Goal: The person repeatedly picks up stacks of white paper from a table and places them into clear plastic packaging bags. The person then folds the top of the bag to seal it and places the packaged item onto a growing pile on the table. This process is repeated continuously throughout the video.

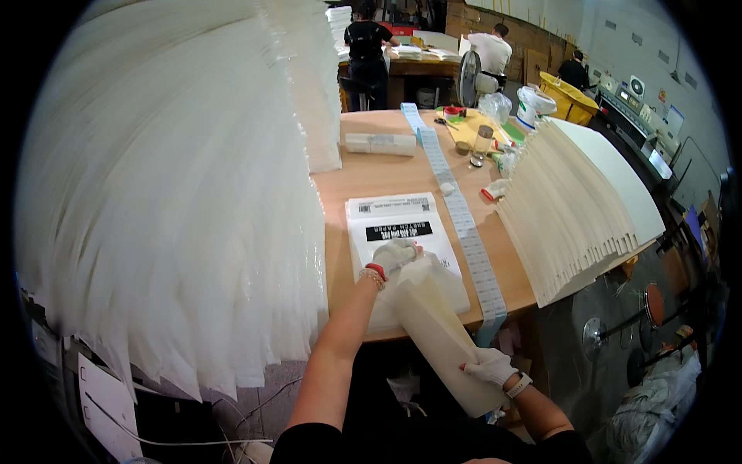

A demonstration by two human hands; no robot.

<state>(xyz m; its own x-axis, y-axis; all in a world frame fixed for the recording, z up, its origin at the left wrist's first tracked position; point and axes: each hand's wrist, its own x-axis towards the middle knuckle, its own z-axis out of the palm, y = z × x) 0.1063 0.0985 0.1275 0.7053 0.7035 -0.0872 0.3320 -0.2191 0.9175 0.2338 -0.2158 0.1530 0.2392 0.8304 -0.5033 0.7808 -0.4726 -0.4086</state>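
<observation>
My left hand (396,254), in a white knit glove with a red cuff, is closed at the edge of thin, clear plastic film. Beneath it lies a flat stack of printed plastic bags (388,210), white with a black title block. Tilted from the stack down towards my lap is a sheaf of cream paper (440,340), its upper end against the film beside my left fingers. Gloved fingertips bare, my right hand (490,366) grips the sheaf's lower right edge. How far the paper sits inside the film is hard to make out.
Tall piles of film-wrapped paper (178,185) crowd the left. A fanned paper stack (568,209) stands at right. A long label strip (464,216) crosses the table (348,178), near a roll (380,145) and a glass jar (481,145). Several people are farther back.
</observation>
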